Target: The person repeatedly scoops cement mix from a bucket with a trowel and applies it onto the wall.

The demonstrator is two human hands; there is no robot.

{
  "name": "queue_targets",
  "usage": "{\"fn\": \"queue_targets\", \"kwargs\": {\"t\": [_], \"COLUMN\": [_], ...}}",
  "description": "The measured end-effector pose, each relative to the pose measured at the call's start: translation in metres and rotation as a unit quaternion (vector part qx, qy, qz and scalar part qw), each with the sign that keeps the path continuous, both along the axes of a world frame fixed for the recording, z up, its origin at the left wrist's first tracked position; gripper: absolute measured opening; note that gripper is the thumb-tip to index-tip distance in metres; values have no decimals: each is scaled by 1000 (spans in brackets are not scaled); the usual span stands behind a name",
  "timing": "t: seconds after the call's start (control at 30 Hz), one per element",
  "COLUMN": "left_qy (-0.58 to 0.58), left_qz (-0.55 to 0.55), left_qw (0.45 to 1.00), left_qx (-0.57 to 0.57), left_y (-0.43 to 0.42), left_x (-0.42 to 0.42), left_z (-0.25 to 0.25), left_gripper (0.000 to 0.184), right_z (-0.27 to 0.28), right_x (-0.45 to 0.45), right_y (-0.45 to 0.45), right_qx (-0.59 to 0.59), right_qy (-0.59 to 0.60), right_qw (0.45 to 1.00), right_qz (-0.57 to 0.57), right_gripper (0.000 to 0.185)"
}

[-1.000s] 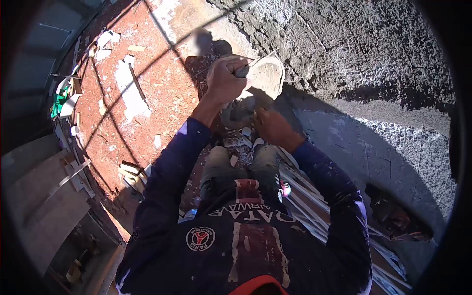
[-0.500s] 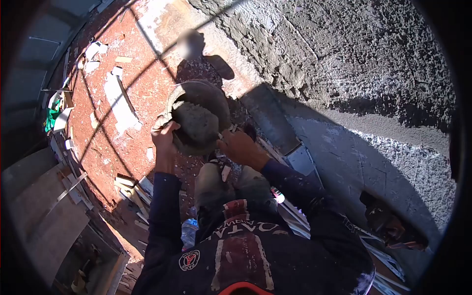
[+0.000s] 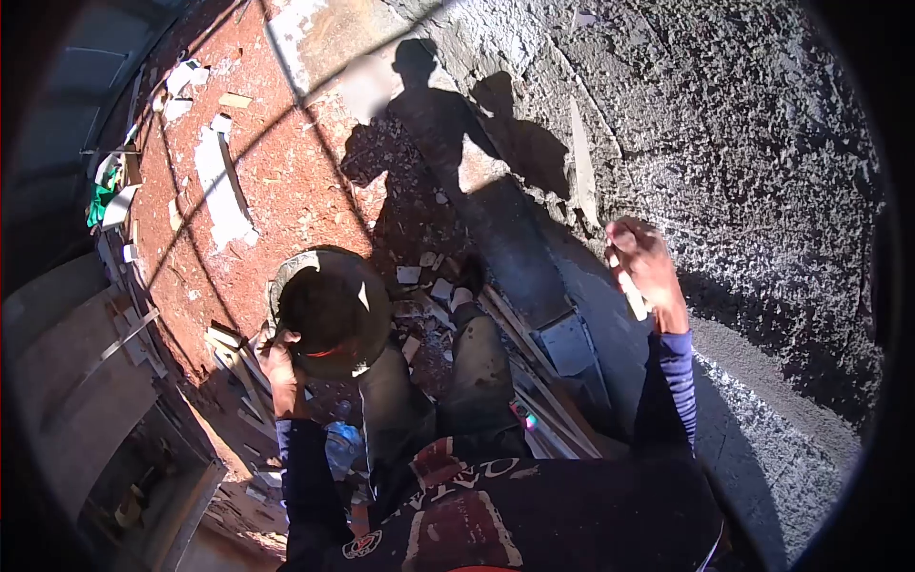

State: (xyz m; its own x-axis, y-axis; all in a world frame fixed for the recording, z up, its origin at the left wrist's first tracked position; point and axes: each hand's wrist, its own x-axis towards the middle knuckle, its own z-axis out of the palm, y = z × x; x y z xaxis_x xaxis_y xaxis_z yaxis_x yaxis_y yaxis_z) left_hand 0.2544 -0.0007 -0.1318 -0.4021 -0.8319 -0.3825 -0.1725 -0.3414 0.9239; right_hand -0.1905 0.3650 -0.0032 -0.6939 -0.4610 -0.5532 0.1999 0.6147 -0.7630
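On the left, my left hand [image 3: 279,364] grips the rim of a round, mortar-stained bucket [image 3: 378,329], held tilted over my left leg. Its inside is in deep shadow, so I cannot tell what it contains. Out to the right, my right hand [image 3: 646,265] is closed around the wooden handle of a trowel. The trowel blade [image 3: 582,162] shows edge-on as a thin pale strip in front of the rough mortar wall [image 3: 724,143]. Whether the blade touches the wall I cannot tell.
Red ground [image 3: 286,191] carries a white scrap sheet [image 3: 217,186]. Wood offcuts [image 3: 233,357] lie at the left, long boards [image 3: 519,329] at the wall's foot. A plastic bottle [image 3: 343,446] stands near my left leg. Shadows fall across ground and wall.
My right hand has left the bucket and swung right with the trowel to the wall. My left hand has lowered the bucket to the left. The grey mortar seen in it before is no longer visible.
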Motion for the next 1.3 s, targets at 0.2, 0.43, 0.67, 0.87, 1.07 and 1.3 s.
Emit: {"fn": "queue_targets", "kwargs": {"t": [0.2,0.43,0.67,0.87,1.07,1.3], "left_qy": [-37,-2,193,133,202,72], "left_qz": [94,-269,-336,-341,-221,-33], "left_qw": [988,957,922,929,945,969], "left_qx": [119,-113,-14,54,133,236], "left_y": [26,-29,-79,-111,-157,-170], "left_x": [-80,-142,-182,-165,-127,-123], "left_z": [53,97,136,147,129,78], "left_gripper": [19,25,28,28,25,24], "right_z": [120,39,-8,41,68,52], "right_x": [76,146,240,279,205,111], "right_y": [-22,-105,-173,-215,-144,-94], "right_qx": [167,264,116,-139,-136,-128], "right_qy": [153,401,197,-254,-255,-191], "right_qw": [952,738,857,955,957,966], "right_qz": [206,474,461,62,9,-116], "right_gripper": [27,25,25,26,27,25]}}
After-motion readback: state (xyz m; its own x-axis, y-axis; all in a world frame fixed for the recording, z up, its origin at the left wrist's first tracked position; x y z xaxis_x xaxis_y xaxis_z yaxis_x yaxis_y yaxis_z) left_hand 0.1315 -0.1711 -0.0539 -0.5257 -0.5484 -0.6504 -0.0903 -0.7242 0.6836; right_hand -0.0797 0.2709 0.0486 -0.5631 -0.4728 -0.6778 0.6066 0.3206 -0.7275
